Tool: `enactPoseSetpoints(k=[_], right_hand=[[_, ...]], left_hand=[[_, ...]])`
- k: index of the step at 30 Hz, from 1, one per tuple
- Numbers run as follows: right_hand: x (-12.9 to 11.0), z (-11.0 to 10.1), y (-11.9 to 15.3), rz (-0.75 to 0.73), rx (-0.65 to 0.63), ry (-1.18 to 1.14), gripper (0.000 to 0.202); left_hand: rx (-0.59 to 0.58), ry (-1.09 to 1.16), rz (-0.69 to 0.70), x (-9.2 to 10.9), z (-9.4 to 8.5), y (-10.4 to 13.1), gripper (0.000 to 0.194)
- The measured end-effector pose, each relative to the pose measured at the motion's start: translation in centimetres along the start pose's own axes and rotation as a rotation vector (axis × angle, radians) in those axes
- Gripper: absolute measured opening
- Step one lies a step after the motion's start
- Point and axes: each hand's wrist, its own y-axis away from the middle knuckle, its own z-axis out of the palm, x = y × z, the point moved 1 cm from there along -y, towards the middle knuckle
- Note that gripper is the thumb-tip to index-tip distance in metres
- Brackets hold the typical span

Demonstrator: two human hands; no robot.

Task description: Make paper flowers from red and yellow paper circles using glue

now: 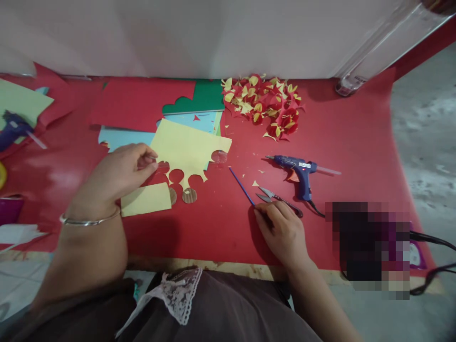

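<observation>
My left hand (130, 168) is at the left edge of a pale yellow paper sheet (188, 142) with round bites cut from its lower side. Its thumb and fingertips are pinched together; what they hold, if anything, cannot be made out. Small round discs (190, 195) lie along the cut edge, and a yellow paper strip (146, 199) lies below the hand. My right hand (283, 230) rests on the table, its curled fingers at the near end of a thin blue stick (242, 186). Scissors (272, 194) lie just beyond that hand, their handles partly behind its fingers.
A blue glue gun (299, 171) lies at right, its cord running past a blurred patch. Behind are a pile of red and yellow paper flowers (263, 102), red paper (142, 102) and green sheets (208, 97). Another glue gun (16, 128) lies far left. A white wall (178, 38) borders the back.
</observation>
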Motion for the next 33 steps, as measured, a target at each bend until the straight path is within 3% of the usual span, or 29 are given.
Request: enactPoseSetpoints(k=[3, 8, 13, 15, 18, 23, 25, 28, 33], right_hand=[[0.0, 0.1, 0.0, -0.008, 0.009, 0.013, 0.010], [0.1, 0.2, 0.0, -0.001, 0.017, 0.007, 0.011], [0.2, 0.2, -0.1, 0.000, 0.024, 0.006, 0.009], [0.2, 0.3, -0.1, -0.001, 0.016, 0.004, 0.010], [0.3, 0.3, 0.0, 0.011, 0.004, 0.002, 0.011], [0.1, 0.3, -0.1, -0.001, 0.021, 0.004, 0.011], [0.1, 0.2, -0.1, -0.010, 0.027, 0.009, 0.010], [0.1, 0.2, -0.2, -0.010, 0.028, 0.010, 0.010], [0.3, 0.3, -0.1, 0.011, 0.020, -0.005, 0.011]], left_hand=[[0.153, -0.008, -0.010, 1.6, -1.0, -2.8, 0.040], [0.094, -0.038, -0.049, 2.4, -1.1, -7.3, 0.068], [0.068, -0.024, -0.156, 1.7, -1.2, -8.3, 0.101], [0.064, -0.027, -0.200, 1.4, -1.3, -8.2, 0.106], [0.050, -0.007, -0.230, 1.1, -1.1, -8.4, 0.097], [0.023, 0.037, -0.204, 1.3, -1.0, -9.1, 0.055], [0.038, 0.060, -0.203, 1.7, -1.5, -8.6, 0.047], [0.149, 0.212, -0.175, 2.1, -3.1, -7.2, 0.051], [0.570, 0.657, 0.058, 1.0, -5.8, -5.9, 0.084]])
